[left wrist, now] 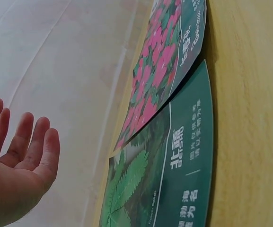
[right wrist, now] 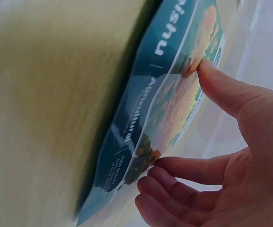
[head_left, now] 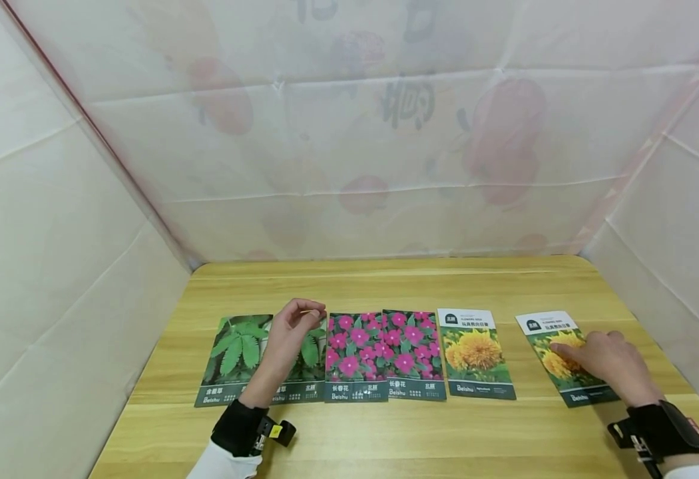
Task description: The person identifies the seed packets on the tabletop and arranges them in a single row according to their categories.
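At the right end of the row, my right hand (head_left: 616, 364) pinches a yellow-flower seed packet (head_left: 556, 366) between thumb and index finger. That packet is tilted on the table, and in the right wrist view its printed face (right wrist: 148, 106) bows a little. My left hand (head_left: 283, 342) hovers over the two green-leaf seed packets (head_left: 235, 356), fingers loosely bent and holding nothing. In the left wrist view its fingers (left wrist: 46, 151) curl upward beside a leaf packet (left wrist: 186, 156). The hand and forearm hide part of those packets.
Two pink-flower seed packets (head_left: 355, 352) lie side by side mid-row, edges nearly meeting. Another yellow-flower packet (head_left: 475, 352) lies to their right. The wooden table (head_left: 385, 439) is enclosed by pale hanging sheets (head_left: 301, 226) behind and at both sides.
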